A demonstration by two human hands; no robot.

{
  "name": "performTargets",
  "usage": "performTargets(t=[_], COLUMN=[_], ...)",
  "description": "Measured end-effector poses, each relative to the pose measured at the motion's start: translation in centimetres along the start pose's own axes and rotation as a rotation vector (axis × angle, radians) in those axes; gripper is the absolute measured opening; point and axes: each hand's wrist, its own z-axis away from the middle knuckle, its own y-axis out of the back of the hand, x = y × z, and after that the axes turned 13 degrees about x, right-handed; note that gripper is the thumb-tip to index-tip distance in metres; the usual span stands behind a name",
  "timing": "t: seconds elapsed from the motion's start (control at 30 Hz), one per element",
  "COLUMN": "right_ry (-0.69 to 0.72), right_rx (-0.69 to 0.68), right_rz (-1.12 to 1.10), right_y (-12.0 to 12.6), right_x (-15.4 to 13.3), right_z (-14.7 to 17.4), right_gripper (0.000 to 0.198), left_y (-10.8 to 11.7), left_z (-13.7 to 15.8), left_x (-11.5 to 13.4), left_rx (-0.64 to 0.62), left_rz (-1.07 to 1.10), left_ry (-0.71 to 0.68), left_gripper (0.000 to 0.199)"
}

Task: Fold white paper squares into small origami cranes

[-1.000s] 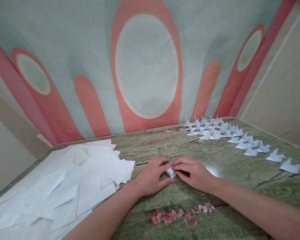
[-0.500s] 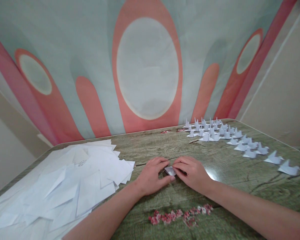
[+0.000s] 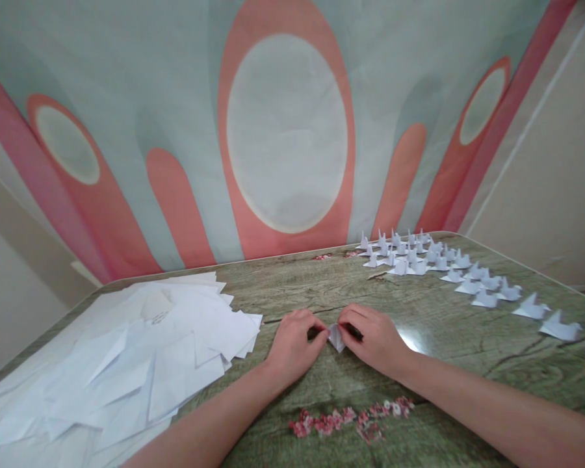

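A small folded piece of white paper (image 3: 337,338) sits between my two hands, just above or on the wood-grain table (image 3: 292,285). My left hand (image 3: 299,341) pinches its left side between thumb and fingertips. On the opposite side, my right hand (image 3: 368,335) grips it with thumb and fingers closed. The paper comes to a point toward me, with a crease down its middle. Parts of its upper edge are hidden behind my fingers.
To the left lies a wide, overlapping heap of white paper sheets (image 3: 170,338). Several folded paper birds (image 3: 484,298) stand in rows at the back right. Pink flower prints (image 3: 326,422) mark the tabletop near me. A patterned backdrop (image 3: 287,244) hangs behind the table.
My left thumb has come up from the table to pinch the paper with the fingers. The paper has turned so its point faces me. My right hand has stayed nearly in place.
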Motion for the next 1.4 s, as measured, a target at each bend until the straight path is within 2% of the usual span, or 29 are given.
performTargets(t=[0.3,0.7,0.9,1.4], right_ry=[-0.092,-0.244,-0.264,-0.281], right_rx=[-0.055,-0.078,-0.073,-0.061], right_rz=[0.010,-0.159,-0.179,-0.216], right_y=[-0.2,-1.0,-0.8,-0.8], right_x=[-0.2,0.3,0.1,0.3], right_z=[-0.3,-0.4,-0.5,-0.5], right_gripper=[0.001,0.011,0.009,0.008], left_y=[-0.4,0.0,0.2,-0.5], left_z=[0.1,-0.1,-0.5,-1.1], left_x=[-0.3,-0.2,-1.0,-1.3], left_rx=[0.034,-0.035,-0.103,-0.080], left_rz=[-0.071,0.011,0.112,0.126], left_ry=[-0.013,-0.024,-0.048,-0.018], left_gripper=[0.011,0.010,0.008,0.008])
